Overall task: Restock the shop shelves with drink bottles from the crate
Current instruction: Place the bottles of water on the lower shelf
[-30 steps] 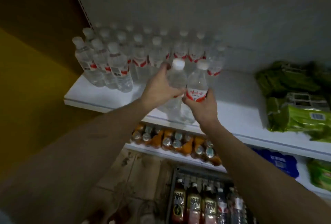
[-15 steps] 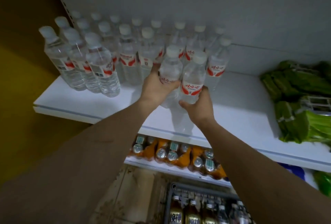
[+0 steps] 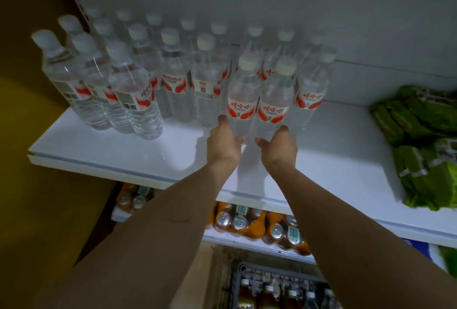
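We are gripping two water bottles low on their bodies, left hand (image 3: 223,144) on the left bottle (image 3: 241,101), right hand (image 3: 279,146) on the right bottle (image 3: 272,106), fingers curled round, seating them upright on the shelf (image 3: 123,153) beside the stocked rows (image 3: 173,78).

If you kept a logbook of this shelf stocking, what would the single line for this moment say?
step: placing water bottles on top shelf | left hand: grips left bottle | right hand: grips right bottle | both bottles upright, side by side
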`<state>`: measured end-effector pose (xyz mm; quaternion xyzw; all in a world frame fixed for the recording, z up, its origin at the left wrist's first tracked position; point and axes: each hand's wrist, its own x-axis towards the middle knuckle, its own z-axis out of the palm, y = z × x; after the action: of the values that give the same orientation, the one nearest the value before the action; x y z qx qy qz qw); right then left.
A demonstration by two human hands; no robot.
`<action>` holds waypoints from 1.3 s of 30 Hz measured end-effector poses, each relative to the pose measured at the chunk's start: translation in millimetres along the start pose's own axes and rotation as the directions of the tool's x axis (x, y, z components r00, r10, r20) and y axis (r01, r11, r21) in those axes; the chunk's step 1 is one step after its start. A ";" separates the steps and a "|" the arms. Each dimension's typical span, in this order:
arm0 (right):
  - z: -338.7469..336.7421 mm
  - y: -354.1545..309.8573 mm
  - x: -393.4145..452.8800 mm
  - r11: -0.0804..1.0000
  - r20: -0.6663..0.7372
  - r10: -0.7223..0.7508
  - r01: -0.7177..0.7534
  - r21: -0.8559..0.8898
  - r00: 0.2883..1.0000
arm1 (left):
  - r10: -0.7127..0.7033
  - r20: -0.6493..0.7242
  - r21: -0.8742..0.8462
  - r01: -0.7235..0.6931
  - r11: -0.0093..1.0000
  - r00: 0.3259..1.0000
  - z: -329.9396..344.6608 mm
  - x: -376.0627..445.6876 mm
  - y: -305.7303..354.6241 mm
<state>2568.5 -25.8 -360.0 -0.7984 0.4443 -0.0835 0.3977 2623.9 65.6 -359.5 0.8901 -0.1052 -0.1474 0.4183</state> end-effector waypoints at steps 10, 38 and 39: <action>9.8 -12.8 32.5 0.990 -0.020 0.078 -0.080 -0.120 0.997 | -0.025 -0.017 0.008 0.025 1.000 1.000 12.1 39.8 11.7; -53.8 68.7 -46.1 0.852 0.069 -0.203 0.211 -0.479 0.977 | 0.189 -0.052 0.130 -0.181 0.975 0.981 52.3 -70.0 -5.9; -61.0 79.0 -53.1 0.831 0.072 -0.233 0.237 -0.504 0.970 | 0.254 -0.053 0.159 -0.243 0.957 0.966 57.7 -83.3 -7.4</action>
<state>2456.6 -41.6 -363.5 -0.9237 0.3475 -0.0088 0.1612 2526.3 55.0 -385.7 0.9037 -0.2120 -0.0527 0.3681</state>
